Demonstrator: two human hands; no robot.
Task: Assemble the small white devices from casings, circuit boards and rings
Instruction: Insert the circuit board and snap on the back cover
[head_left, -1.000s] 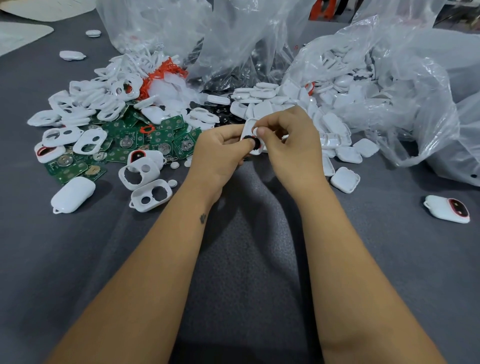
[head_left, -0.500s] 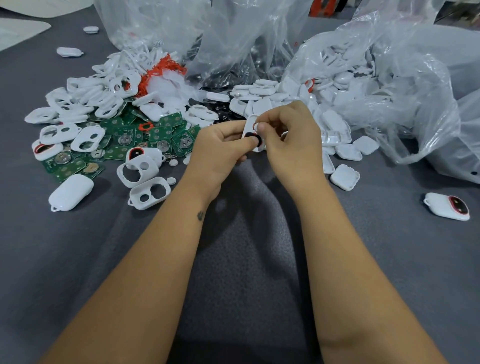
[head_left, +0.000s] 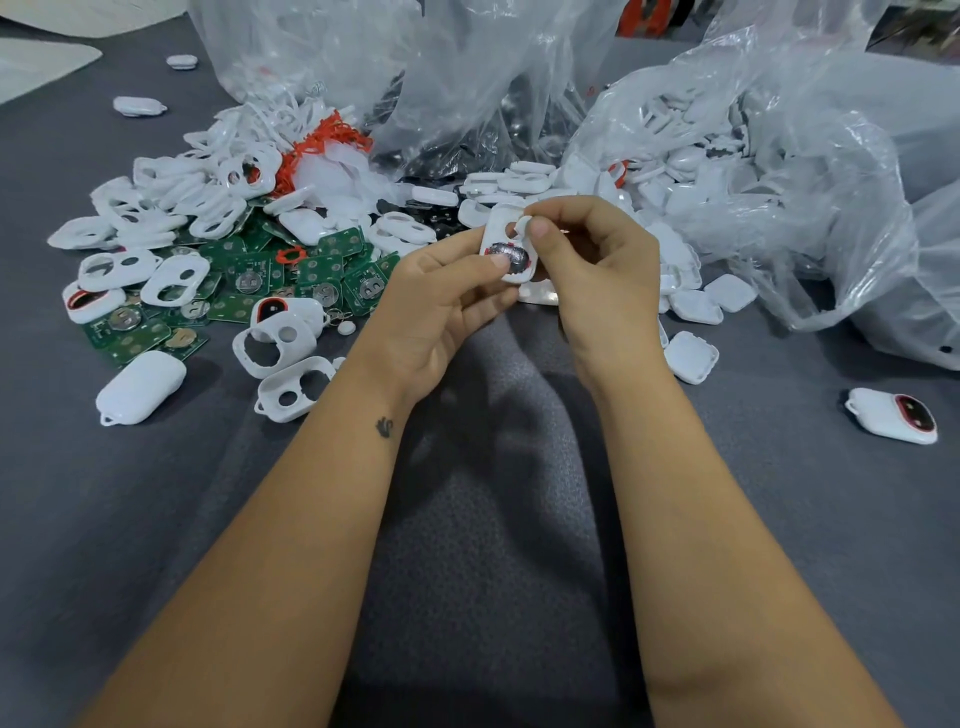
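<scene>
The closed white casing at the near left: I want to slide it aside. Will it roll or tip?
The closed white casing lies on its broad side on the grey cloth, so it probably slides rather than rolls. Its smooth shell looks light and perhaps slippery.

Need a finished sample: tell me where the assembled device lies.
Head view, far right: the assembled device lies alone on the grey cloth, below the plastic bags.

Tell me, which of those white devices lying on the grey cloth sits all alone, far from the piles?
The finished white device at the far right, showing a red-ringed dark window. It lies by itself on the grey cloth, while the other casings crowd the heaps on the left and by the plastic bags.
</scene>
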